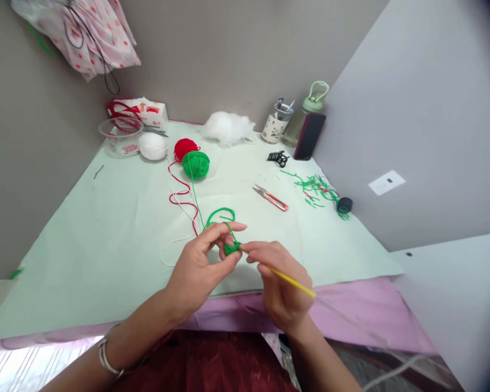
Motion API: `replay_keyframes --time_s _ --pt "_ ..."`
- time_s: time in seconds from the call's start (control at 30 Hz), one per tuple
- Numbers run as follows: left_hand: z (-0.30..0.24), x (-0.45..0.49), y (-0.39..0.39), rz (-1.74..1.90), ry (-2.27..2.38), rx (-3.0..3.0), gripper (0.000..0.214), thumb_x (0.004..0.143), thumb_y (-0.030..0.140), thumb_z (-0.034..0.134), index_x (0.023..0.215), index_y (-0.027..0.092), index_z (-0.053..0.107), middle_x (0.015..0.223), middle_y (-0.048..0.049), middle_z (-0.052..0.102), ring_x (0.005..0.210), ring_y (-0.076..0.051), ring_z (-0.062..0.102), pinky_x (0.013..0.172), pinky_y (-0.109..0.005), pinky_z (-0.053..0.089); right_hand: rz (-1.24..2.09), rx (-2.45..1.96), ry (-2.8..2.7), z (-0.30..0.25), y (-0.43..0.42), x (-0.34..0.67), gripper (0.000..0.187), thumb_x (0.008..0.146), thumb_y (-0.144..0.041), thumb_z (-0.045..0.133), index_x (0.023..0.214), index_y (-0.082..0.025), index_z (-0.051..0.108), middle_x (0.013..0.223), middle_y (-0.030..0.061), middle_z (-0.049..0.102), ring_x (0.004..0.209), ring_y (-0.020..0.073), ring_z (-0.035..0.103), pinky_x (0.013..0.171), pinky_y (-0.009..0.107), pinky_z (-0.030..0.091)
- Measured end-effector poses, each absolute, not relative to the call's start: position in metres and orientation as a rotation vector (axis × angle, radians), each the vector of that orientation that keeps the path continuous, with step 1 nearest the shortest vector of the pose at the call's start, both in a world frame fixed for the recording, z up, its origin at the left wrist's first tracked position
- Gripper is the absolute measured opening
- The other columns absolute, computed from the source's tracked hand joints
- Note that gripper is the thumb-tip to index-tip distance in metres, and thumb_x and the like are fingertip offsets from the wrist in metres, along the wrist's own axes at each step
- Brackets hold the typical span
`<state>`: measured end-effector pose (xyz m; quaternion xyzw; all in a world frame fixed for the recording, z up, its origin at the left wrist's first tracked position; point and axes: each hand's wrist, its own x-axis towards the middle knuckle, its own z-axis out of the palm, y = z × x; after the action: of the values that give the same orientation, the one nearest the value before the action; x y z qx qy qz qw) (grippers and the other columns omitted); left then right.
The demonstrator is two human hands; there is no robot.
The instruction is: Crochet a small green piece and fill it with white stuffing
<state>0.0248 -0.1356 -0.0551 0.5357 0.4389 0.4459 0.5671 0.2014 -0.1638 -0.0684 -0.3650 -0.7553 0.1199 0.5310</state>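
My left hand point(204, 264) pinches a small piece of green crochet point(231, 249) between thumb and fingers, and green yarn runs over its raised index finger. A crochet hook with a yellow handle point(293, 281) lies in the closed fingers of my right hand point(283, 277). The hook's tip meets the green piece, where fingertips partly hide it. From the green yarn ball point(196, 165) a strand leads down to my left hand. Behind that ball sits a red yarn ball point(185, 148), with a white yarn ball point(153, 146) to the left.
Orange-handled thread snips point(270, 198) lie right of centre, near green and red yarn scraps point(316, 188) and a black roll point(344, 205). At the back are white stuffing point(228, 128), a pen cup point(276, 124), a bottle point(298, 122), a phone point(309, 136) and a clear tub point(120, 142).
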Motion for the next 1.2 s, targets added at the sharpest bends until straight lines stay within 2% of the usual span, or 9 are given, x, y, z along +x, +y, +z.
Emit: replay_keyframes --time_s 0.13,0.23,0.4,0.53,0.63,0.73,0.93,1.1,1.2 --pt "-0.055 0.027 -0.139 1.081 0.976 1.185 0.039 0.081 0.019 0.08 0.12 0.025 0.077 0.089 0.0015 0.06 0.085 -0.015 0.058 0.086 -0.028 0.048 -0.087 -0.933 -1.972 -0.076 -0.165 0.202 0.033 0.1 -0.01 0.06 0.128 -0.024 0.071 0.114 0.0113 0.081 0.096 0.0217 0.078 0.077 0.034 0.066" --pt "-0.057 0.026 -0.14 0.988 0.832 0.922 0.048 0.081 0.027 0.087 0.127 0.027 0.076 0.092 0.0006 0.062 0.088 -0.014 0.058 0.084 -0.026 0.048 -0.213 -0.921 -1.965 -0.079 -0.165 0.202 0.041 0.097 -0.008 0.065 0.132 -0.027 0.072 0.115 0.0101 0.08 0.103 0.0237 0.077 0.081 0.035 0.066" --pt "-0.06 0.02 -0.134 0.855 0.711 0.62 0.044 0.08 0.034 0.09 0.123 0.027 0.081 0.091 -0.0002 0.06 0.082 -0.011 0.053 0.081 -0.024 0.046 0.357 -0.931 -1.545 -0.073 -0.163 0.201 0.029 0.104 -0.012 0.056 0.117 -0.026 0.077 0.097 0.0057 0.079 0.082 0.0183 0.073 0.072 0.033 0.061" --pt "-0.057 0.021 -0.134 0.939 0.741 0.71 0.038 0.078 0.029 0.091 0.116 0.029 0.084 0.094 -0.0005 0.063 0.092 -0.014 0.054 0.087 -0.025 0.046 0.756 -0.886 -1.251 -0.07 -0.158 0.198 0.022 0.106 -0.021 0.057 0.103 -0.026 0.078 0.089 0.0032 0.077 0.069 0.0151 0.066 0.067 0.032 0.057" --pt "-0.057 0.025 -0.136 0.961 0.73 0.797 0.039 0.079 0.026 0.09 0.118 0.031 0.083 0.104 -0.0019 0.068 0.103 -0.018 0.057 0.094 -0.028 0.045 0.763 -0.883 -1.335 -0.07 -0.156 0.194 0.02 0.105 -0.023 0.061 0.106 -0.029 0.08 0.097 0.0039 0.079 0.078 0.0171 0.069 0.071 0.033 0.058" --pt "-0.059 0.028 -0.137 0.998 0.782 0.848 0.042 0.083 0.028 0.088 0.124 0.031 0.08 0.101 -0.001 0.067 0.097 -0.017 0.057 0.09 -0.028 0.045 0.627 -0.926 -1.442 -0.073 -0.159 0.192 0.026 0.105 -0.018 0.06 0.116 -0.032 0.079 0.098 0.0034 0.08 0.083 0.0179 0.072 0.073 0.033 0.06" --pt "-0.061 0.03 -0.136 0.981 0.755 0.638 0.046 0.08 0.03 0.091 0.124 0.025 0.08 0.093 0.0002 0.064 0.09 -0.013 0.058 0.085 -0.023 0.047 0.096 -0.985 -1.775 -0.083 -0.165 0.195 0.045 0.096 -0.012 0.07 0.133 -0.037 0.075 0.118 0.0071 0.079 0.1 0.0238 0.075 0.079 0.039 0.064" --pt "-0.061 0.026 -0.132 0.891 0.623 0.502 0.031 0.082 0.027 0.088 0.112 0.022 0.084 0.08 0.0027 0.055 0.071 -0.008 0.05 0.094 -0.029 0.051 0.475 -0.995 -1.415 -0.074 -0.16 0.198 0.022 0.103 -0.018 0.062 0.11 -0.028 0.08 0.093 0.0053 0.078 0.077 0.0188 0.071 0.069 0.035 0.06" --pt "-0.059 0.028 -0.133 0.951 0.701 0.613 0.032 0.08 0.026 0.089 0.112 0.024 0.084 0.083 0.0025 0.057 0.072 -0.009 0.048 0.084 -0.025 0.049 0.725 -0.951 -1.205 -0.072 -0.157 0.195 0.019 0.104 -0.028 0.062 0.099 -0.025 0.08 0.084 0.0036 0.075 0.066 0.0153 0.064 0.063 0.032 0.056"
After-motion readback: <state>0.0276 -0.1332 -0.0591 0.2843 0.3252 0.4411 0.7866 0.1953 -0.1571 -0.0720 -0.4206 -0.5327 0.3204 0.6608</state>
